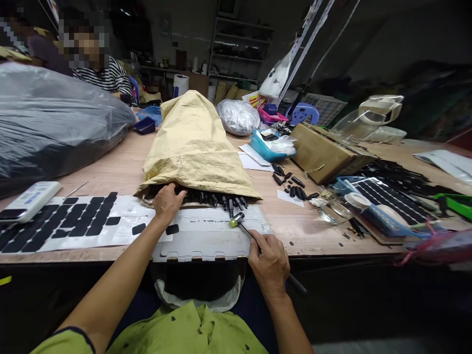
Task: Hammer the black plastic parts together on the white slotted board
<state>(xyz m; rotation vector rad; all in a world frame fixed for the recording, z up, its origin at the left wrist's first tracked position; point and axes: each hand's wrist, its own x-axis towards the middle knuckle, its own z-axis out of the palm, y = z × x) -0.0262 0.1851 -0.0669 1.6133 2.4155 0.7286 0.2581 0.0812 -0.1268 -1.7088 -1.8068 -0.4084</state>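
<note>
My left hand [168, 200] reaches into the mouth of a yellow sack [195, 142]. The fingertips are hidden there, so what they hold, if anything, does not show. Several black tube-like parts [231, 206] with slim tips spill from the sack's opening onto a grey board [202, 241]. My right hand [269, 260] is closed around the handle of a small hammer [239, 220]. Its metal head has a yellow-green face and hovers over or rests on the board near the black parts; which of these I cannot tell.
Black stickers on white sheets [88, 221] and a white device [31, 201] lie left, before a large grey bag [55, 128]. Loose black parts [293, 189], a cardboard box [328, 152] and a blue basket [271, 147] are right. A person in stripes [118, 78] sits across.
</note>
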